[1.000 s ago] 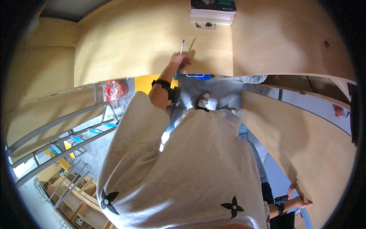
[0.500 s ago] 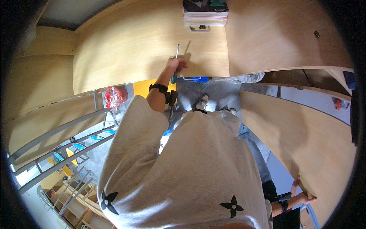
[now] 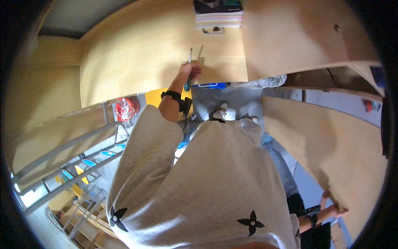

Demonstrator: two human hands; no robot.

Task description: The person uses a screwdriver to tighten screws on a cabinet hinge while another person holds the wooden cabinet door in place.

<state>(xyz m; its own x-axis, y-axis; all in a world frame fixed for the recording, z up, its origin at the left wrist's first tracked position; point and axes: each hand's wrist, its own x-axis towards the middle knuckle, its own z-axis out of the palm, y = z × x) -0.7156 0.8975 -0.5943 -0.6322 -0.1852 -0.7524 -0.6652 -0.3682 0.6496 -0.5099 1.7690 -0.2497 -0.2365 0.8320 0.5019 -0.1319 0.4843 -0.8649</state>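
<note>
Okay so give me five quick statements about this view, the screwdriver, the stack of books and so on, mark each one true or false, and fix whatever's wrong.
1. The left hand holds a screwdriver. True.
2. The stack of books rests on the wooden surface. True.
3. The screwdriver's tip touches the stack of books. False: bare wood shows between them.
4. The strap at the left wrist is white. False: the strap is black.
5. The pale shirt bears dark flower shapes. True.
</note>
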